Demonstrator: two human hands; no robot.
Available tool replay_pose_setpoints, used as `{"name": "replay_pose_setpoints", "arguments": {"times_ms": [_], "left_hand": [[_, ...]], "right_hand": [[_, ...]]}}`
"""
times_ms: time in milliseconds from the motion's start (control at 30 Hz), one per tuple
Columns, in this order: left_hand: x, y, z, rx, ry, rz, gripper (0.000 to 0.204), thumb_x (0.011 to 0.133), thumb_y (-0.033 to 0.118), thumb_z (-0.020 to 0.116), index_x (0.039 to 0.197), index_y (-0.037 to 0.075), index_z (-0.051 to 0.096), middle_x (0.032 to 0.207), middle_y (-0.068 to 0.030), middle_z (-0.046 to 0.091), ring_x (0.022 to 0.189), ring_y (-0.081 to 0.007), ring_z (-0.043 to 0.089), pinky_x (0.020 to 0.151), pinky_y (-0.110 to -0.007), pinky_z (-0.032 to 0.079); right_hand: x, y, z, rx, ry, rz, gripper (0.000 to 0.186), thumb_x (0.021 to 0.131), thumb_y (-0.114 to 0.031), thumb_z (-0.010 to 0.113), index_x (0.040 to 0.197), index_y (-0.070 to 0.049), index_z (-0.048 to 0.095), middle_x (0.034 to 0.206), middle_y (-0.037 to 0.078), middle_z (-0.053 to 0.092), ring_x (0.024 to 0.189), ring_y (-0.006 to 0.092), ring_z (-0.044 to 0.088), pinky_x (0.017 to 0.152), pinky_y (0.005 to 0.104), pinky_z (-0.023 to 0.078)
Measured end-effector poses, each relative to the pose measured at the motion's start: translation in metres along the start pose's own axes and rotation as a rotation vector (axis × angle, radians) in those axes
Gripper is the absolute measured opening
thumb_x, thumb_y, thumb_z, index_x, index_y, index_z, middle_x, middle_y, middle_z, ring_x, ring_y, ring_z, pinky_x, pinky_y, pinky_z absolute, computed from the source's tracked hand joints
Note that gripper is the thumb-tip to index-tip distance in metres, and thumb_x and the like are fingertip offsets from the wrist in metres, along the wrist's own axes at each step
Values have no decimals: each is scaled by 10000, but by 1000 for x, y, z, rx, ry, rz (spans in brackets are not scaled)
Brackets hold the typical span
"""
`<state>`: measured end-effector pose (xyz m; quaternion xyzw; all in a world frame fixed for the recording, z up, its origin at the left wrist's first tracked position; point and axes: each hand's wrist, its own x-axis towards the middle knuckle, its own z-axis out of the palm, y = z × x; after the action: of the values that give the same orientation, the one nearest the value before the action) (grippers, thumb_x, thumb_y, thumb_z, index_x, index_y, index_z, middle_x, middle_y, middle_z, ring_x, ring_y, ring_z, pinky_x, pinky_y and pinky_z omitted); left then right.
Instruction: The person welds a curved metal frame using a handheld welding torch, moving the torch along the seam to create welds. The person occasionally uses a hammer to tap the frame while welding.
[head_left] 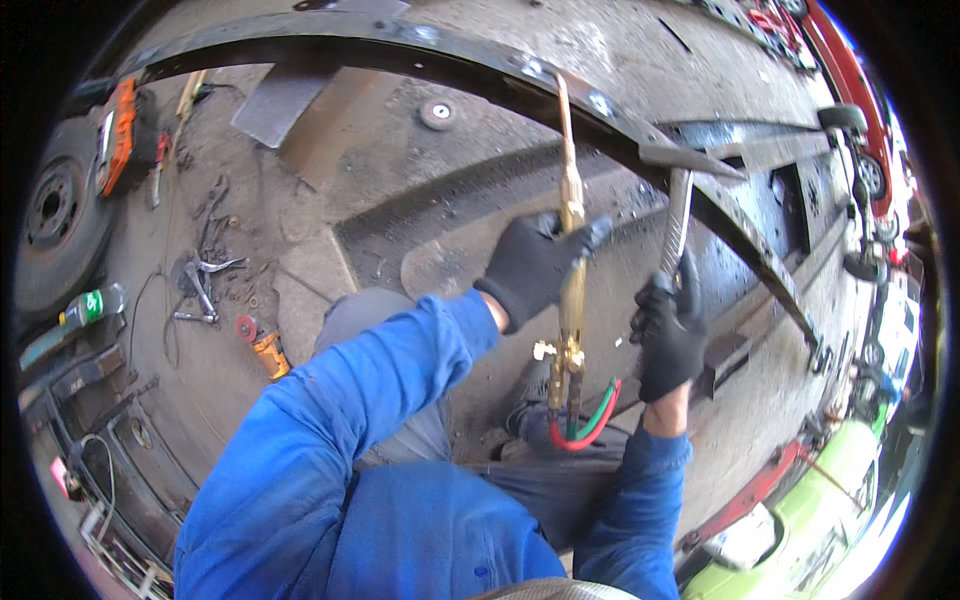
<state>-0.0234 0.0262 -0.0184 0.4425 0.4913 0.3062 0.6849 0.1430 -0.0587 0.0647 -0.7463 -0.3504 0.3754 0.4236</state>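
My left hand (530, 265), in a black glove, is closed around a brass cutting torch (572, 300). The torch's copper tip (564, 105) points away from me and reaches the long dark steel beam (470, 62). Red and green hoses (590, 432) curve from its lower end. My right hand (668, 335), also gloved, grips the handle of a hammer (678, 215). The hammer's head (690, 158) overlaps the beam in view; whether it touches cannot be told. Shiny bare spots (600, 103) show along the beam near the torch tip. No flame can be made out.
A wheel (60, 205), an orange-and-black toolbox (122, 138), locking pliers (203, 285), an angle grinder (262, 348) and a green-labelled bottle (95, 304) lie at left. A small wheel (437, 113) lies beyond the beam's near side. A light green car (815, 500) and red vehicle (860, 90) stand at right.
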Motion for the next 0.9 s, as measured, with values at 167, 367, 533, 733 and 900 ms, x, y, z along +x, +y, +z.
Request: {"name": "replay_pose_setpoints", "arguments": {"times_ms": [167,367,533,733,900], "left_hand": [[10,21,-6,-185,80,96,518,975,589,825,906,85,731,714,13,642,573,-50,565,528,-250,474],[3,37,-1,-208,123,70,527,1005,601,783,935,83,712,723,7,619,526,-60,566,478,-239,453],[-38,35,-8,197,-149,57,521,1092,543,683,1031,26,694,757,-45,652,644,-99,608,593,-308,506],[-69,23,0,307,-220,144,437,1094,455,703,1145,21,711,852,-100,720,764,-181,709,677,-360,548],[-71,10,-7,682,-130,646,334,1048,319,763,1232,42,730,999,-194,752,896,-357,763,754,-454,586]], "right_hand": [[-29,-3,6,32,-185,108,407,958,-213,814,1268,-21,633,924,-2,640,786,80,605,709,258,514],[-44,-9,16,118,-212,32,505,919,-174,877,1326,-3,631,1062,54,683,873,104,650,807,286,558],[-34,-15,1,241,-225,123,464,973,-111,785,1386,12,612,1215,112,689,968,144,712,854,313,625],[-27,-15,-5,209,-145,19,298,999,-110,767,1253,4,660,1052,75,720,895,123,697,817,291,587],[-28,-13,1,307,-131,77,213,995,-111,786,1141,-7,672,977,49,711,845,95,658,777,272,557]]}}
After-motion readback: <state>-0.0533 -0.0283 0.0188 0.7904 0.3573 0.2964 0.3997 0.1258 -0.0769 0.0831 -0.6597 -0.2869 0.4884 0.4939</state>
